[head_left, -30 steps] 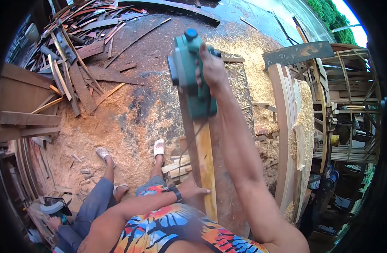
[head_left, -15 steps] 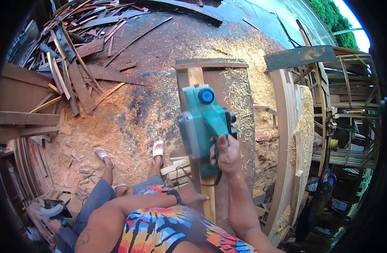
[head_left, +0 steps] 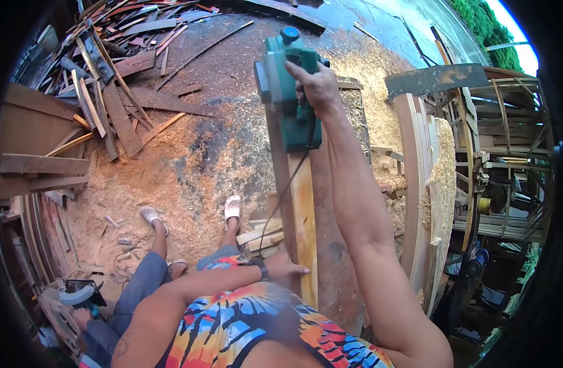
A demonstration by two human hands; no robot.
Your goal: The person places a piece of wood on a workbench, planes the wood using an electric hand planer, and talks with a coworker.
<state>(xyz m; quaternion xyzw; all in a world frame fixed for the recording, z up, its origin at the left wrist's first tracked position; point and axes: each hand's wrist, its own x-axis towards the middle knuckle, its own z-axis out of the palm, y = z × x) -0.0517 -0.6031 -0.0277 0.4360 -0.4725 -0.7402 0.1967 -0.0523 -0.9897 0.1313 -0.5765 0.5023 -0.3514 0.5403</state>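
A: Clock laid on the bench [head_left: 330, 264], 12 at its far end. Where is the planer [head_left: 287, 104]?

B: At 12, in line with the plank [head_left: 303, 214], hiding that plank's far part. From where I stand, contact between sole and wood: cannot tell.

A: Right hand [head_left: 318, 92]?

B: On the planer's handle, arm stretched out. Fingers curled round the handle, thumb extended across its top toward 9.

A: Left hand [head_left: 281, 265]?

B: At 6, on the plank's near part. Thumb lies over the top face, pointing toward 3. Other fingers hidden; spread or together, cannot tell. Dark wristband [head_left: 262, 268] at that wrist.

A: Surroundings?

B: Long boards [head_left: 410, 184] stacked at 3, pale shavings [head_left: 373, 73] on the ground at 1. Scrap wood [head_left: 131, 61] heaped at 10. At 8, another person's hand [head_left: 82, 316] beside a tool [head_left: 79, 295]; grip unclear.
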